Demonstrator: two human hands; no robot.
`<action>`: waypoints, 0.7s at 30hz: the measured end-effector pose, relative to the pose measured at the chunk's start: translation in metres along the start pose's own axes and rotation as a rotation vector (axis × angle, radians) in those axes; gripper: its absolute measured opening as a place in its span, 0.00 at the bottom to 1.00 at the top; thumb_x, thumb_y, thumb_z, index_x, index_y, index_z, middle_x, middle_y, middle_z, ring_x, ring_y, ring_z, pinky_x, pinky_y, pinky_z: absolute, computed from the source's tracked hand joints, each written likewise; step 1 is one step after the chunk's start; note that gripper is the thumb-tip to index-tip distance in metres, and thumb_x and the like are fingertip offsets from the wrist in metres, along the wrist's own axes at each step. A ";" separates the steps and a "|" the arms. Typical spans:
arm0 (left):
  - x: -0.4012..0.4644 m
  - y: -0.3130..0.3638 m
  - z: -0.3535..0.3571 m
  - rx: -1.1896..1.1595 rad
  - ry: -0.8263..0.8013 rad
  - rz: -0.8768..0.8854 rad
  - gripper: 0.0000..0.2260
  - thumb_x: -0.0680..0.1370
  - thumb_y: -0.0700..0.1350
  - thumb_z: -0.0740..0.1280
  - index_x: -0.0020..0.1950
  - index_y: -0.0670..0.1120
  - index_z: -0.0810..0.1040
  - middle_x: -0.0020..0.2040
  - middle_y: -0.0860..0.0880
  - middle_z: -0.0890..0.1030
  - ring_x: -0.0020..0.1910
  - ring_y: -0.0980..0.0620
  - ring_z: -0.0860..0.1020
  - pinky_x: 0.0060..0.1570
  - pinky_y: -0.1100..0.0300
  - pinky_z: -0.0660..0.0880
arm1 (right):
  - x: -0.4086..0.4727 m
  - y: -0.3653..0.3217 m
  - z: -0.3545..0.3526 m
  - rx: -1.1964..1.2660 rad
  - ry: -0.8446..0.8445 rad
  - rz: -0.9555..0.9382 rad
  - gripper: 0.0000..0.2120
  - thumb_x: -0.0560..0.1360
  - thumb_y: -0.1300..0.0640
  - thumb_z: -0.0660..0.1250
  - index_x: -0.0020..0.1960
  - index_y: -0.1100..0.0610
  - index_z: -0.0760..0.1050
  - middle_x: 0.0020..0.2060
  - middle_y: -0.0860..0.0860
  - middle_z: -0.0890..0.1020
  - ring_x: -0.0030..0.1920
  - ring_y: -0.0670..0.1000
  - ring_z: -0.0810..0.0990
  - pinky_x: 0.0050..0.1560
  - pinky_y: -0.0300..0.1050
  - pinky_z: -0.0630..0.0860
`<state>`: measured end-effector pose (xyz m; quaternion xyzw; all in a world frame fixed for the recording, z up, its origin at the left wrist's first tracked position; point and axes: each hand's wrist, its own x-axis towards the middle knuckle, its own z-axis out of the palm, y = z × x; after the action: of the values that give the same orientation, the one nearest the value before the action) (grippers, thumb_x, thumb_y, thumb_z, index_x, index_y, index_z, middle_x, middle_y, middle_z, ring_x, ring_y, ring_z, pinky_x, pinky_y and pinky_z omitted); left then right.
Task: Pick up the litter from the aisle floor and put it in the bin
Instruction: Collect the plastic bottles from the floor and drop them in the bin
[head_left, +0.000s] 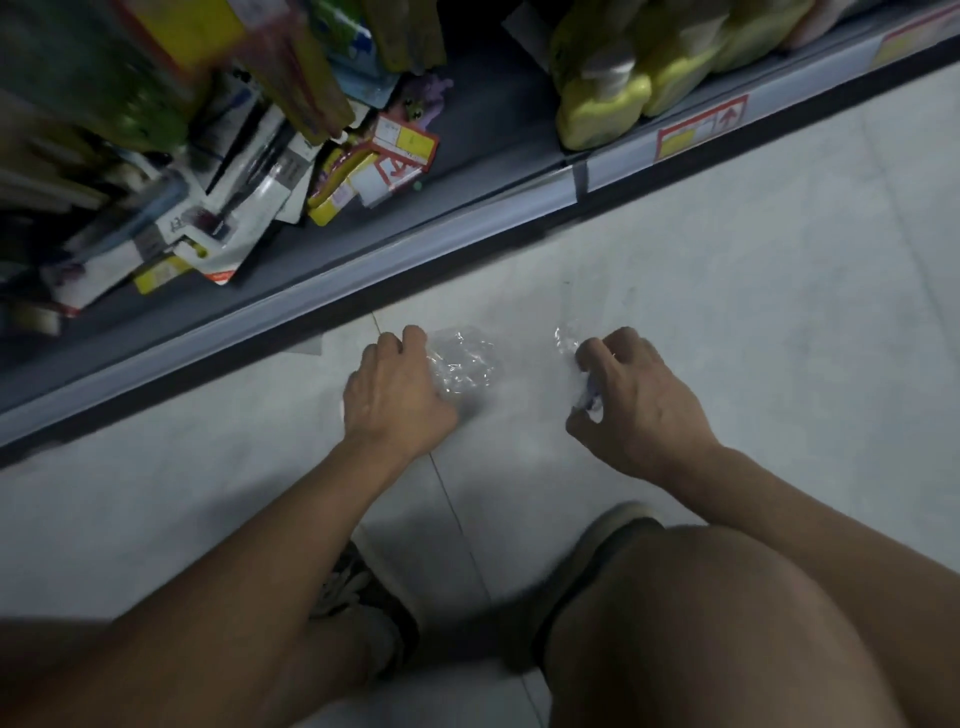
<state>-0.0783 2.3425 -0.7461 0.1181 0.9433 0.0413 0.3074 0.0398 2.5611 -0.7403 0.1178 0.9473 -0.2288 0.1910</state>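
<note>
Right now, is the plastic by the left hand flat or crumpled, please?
Crumpled: the plastic shows bunched, glinting creases beside the left hand, whose fingers curl onto its edge.

The clear wrapper (462, 364) is thin, shiny, crinkly plastic. The floor (727, 291) is smooth pale tile.

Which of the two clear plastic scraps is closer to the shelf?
The crumpled clear wrapper gripped by the left hand. It sits nearer the shelf edge than the plastic scrap pinched by the right hand.
</note>
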 end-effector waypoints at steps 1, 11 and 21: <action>-0.016 0.006 -0.016 -0.002 -0.006 0.003 0.28 0.67 0.46 0.69 0.65 0.48 0.66 0.58 0.45 0.73 0.59 0.42 0.72 0.51 0.49 0.74 | -0.013 -0.004 -0.020 0.007 -0.012 0.007 0.20 0.68 0.50 0.70 0.56 0.53 0.70 0.53 0.53 0.71 0.51 0.58 0.73 0.35 0.52 0.78; -0.179 0.077 -0.234 0.060 0.022 0.203 0.32 0.71 0.47 0.73 0.69 0.50 0.61 0.60 0.45 0.75 0.56 0.42 0.77 0.48 0.48 0.77 | -0.157 -0.093 -0.248 0.057 0.041 0.156 0.24 0.68 0.47 0.72 0.61 0.51 0.70 0.58 0.53 0.71 0.58 0.58 0.71 0.41 0.50 0.77; -0.331 0.142 -0.436 0.202 0.090 0.291 0.25 0.72 0.54 0.69 0.65 0.51 0.65 0.60 0.46 0.77 0.54 0.40 0.79 0.45 0.51 0.72 | -0.291 -0.180 -0.434 0.150 0.235 0.181 0.22 0.69 0.49 0.73 0.61 0.50 0.73 0.59 0.51 0.73 0.58 0.54 0.72 0.37 0.46 0.76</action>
<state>-0.0482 2.3959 -0.1839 0.2819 0.9283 -0.0044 0.2424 0.1122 2.5736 -0.1922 0.2424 0.9288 -0.2656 0.0894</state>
